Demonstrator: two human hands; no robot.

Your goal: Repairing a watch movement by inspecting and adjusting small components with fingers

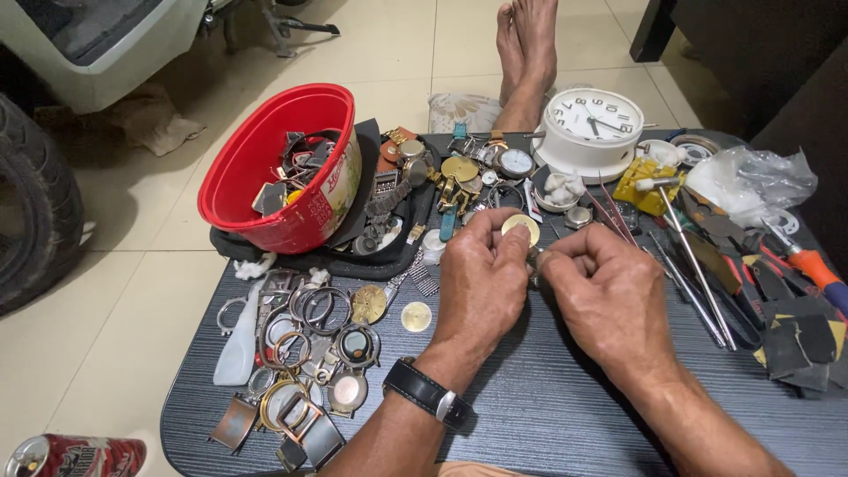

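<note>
Two bare hands meet over the middle of the dark table; the surrounding items are listed left to right.

Far left: a drink can lies on the floor, off the table's corner. On the table's left portion sits a pile of empty watch cases and bezels, with a red plastic bowl of parts tilted on its side behind it.

Centre: the left hand, a black wristwatch on its wrist, pinches a small round gold dial between thumb and fingertips, held raised above the table. The dial faces up toward the camera.

The right hand lies just beside it, fingers pressed together at the dial's lower right edge. Whether they grip a small part cannot be determined. The left hand carries the dial; the right approaches from the right.

Right: a white clock stands behind, and pliers and screwdrivers lie well apart from both hands.
</note>
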